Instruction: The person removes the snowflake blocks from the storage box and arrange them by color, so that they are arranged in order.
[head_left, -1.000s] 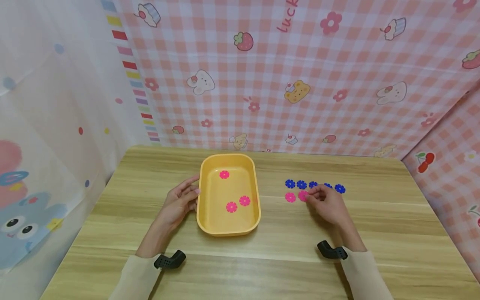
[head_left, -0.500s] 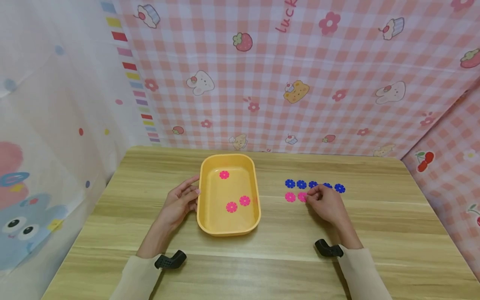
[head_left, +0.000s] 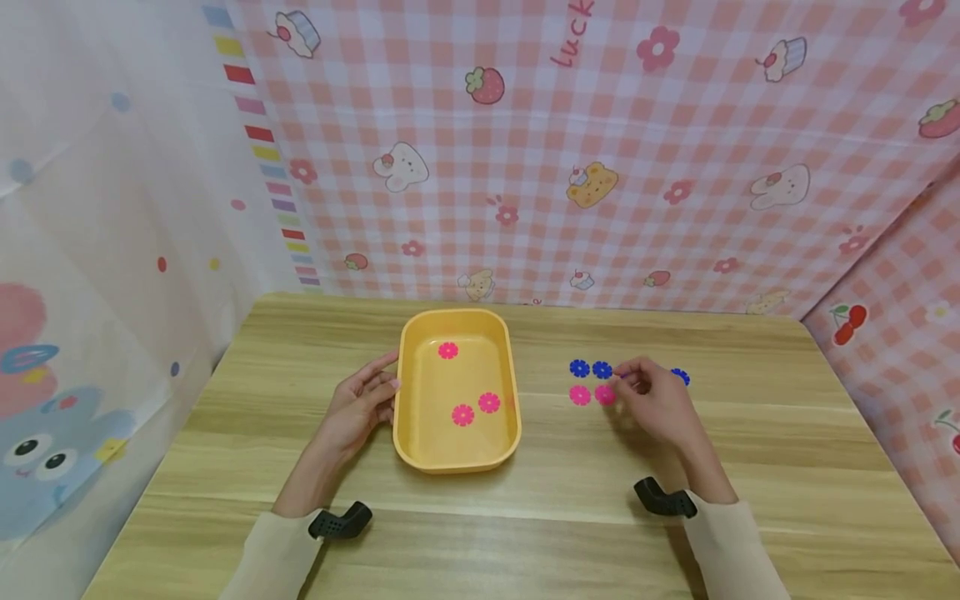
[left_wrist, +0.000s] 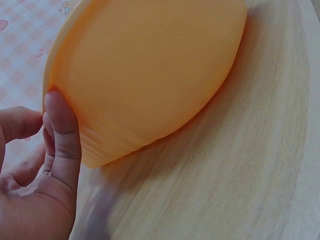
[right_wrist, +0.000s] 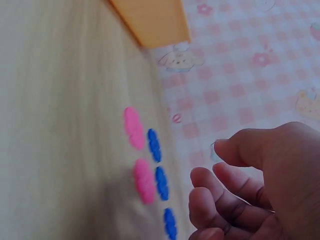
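Observation:
My left hand (head_left: 363, 408) grips the left side of a yellow plastic tray (head_left: 401, 450), its thumb (left_wrist: 62, 125) against the wall near the rim. Inside lie three pink snowflake discs, one disc (head_left: 447, 351) towards the back. On the right, my right hand (head_left: 656, 400) hovers just beside a pink snowflake disc (head_left: 603, 395). Its thumb and loosely bent fingers stand apart, holding nothing in the right wrist view. Another pink disc (head_left: 580, 396) lies to the left. Behind them runs a row of blue snowflake discs (head_left: 580, 368), partly hidden by the right hand.
Both hands work over a wood-grain table (head_left: 487, 542). A pink checked cloth (head_left: 525, 150) hangs behind it, with a white patterned curtain (head_left: 97, 208) at the left. Each wrist carries a black camera mount (head_left: 341, 522).
My right hand has let go of the second pink disc and lifted slightly, now covering more of the blue row. The left hand and tray have stayed in place.

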